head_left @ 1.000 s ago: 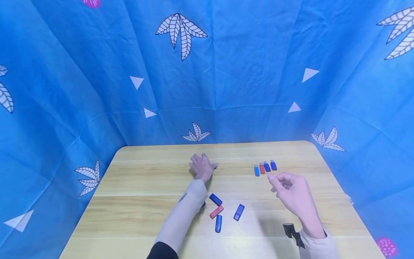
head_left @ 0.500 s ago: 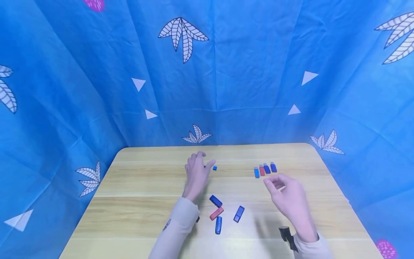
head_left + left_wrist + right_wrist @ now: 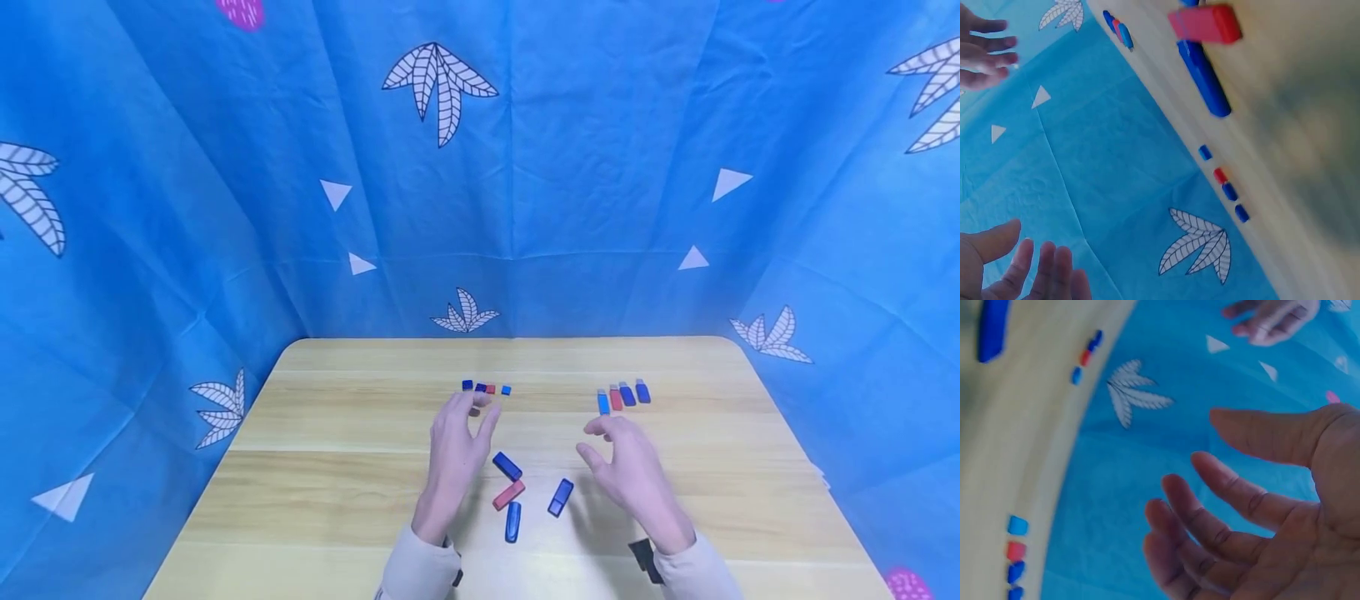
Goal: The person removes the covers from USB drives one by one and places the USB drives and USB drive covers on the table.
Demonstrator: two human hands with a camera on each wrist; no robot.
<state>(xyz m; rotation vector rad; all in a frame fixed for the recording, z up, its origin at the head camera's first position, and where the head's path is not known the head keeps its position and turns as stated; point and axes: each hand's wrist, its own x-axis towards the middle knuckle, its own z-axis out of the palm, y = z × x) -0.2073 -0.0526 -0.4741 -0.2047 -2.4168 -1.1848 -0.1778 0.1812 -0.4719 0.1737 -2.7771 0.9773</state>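
Note:
My left hand [image 3: 456, 450] hangs over the table with loosely bent fingers, holding nothing. Just beyond its fingertips lies a row of small caps: a light blue cap [image 3: 506, 390], a red cap [image 3: 491, 388] and dark blue caps [image 3: 467, 385]. Opposite, my right hand [image 3: 633, 471] hovers with fingers apart, also holding nothing. Behind it are USB sticks with pale ends in a row, among them a light blue stick [image 3: 603, 403] and a red stick [image 3: 616, 398]. Between the hands lie a red USB stick [image 3: 508, 495], dark blue sticks [image 3: 507, 466] [image 3: 1207, 78] and a brighter blue stick [image 3: 512, 522].
The wooden table [image 3: 322, 500] has rounded far corners. A blue patterned curtain [image 3: 585, 183] hangs behind it and along both sides. Dark wrist straps show at the sleeves.
My left hand has drawn back from the far side of the table, uncovering the row of small caps. My right hand has shifted left, its thumb and fingers now spread apart.

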